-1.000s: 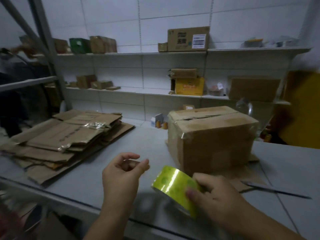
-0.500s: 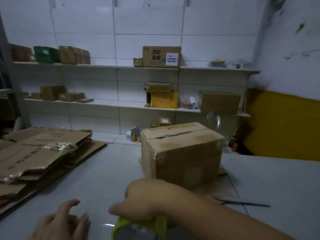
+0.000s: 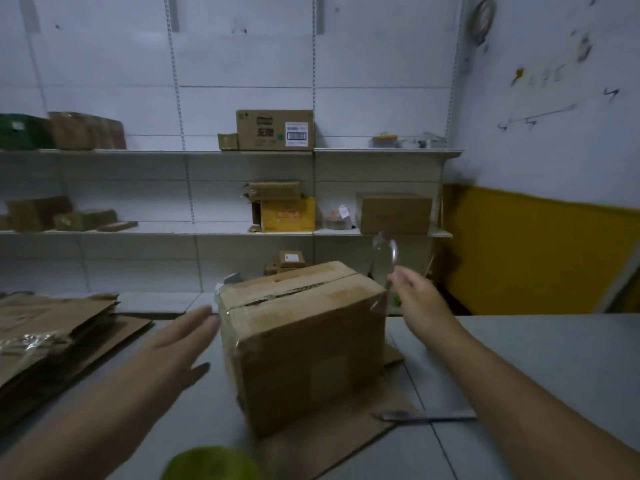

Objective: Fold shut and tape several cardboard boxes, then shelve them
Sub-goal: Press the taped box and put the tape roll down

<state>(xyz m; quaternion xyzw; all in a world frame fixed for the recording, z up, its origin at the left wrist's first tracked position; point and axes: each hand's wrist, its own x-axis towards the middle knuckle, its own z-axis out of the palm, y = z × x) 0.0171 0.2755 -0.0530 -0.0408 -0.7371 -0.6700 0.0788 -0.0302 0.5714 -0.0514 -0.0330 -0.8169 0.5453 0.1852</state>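
Note:
A brown cardboard box (image 3: 304,344) stands on the grey table (image 3: 519,358), its top flaps folded shut with a slit along the seam. My left hand (image 3: 180,341) reaches with straight fingers to the box's upper left corner. Beside the upper right corner, my right hand (image 3: 415,303) has its fingertips at a loose strip of clear tape (image 3: 384,258) that curls up from the box. I cannot see whether the fingers pinch it. A yellow-green tape roll (image 3: 211,462) lies by itself at the table's front edge.
A stack of flattened cardboard (image 3: 52,334) lies at the left. A flat cardboard sheet (image 3: 332,441) is under the box, with a thin blade (image 3: 422,415) beside it. The white wall shelves (image 3: 381,152) behind hold several boxes. A yellow wall panel (image 3: 536,251) is at the right.
My right hand let go of the tape roll, which now lies on the table, and rose to the box's right corner. My left hand moved forward to the box's left side.

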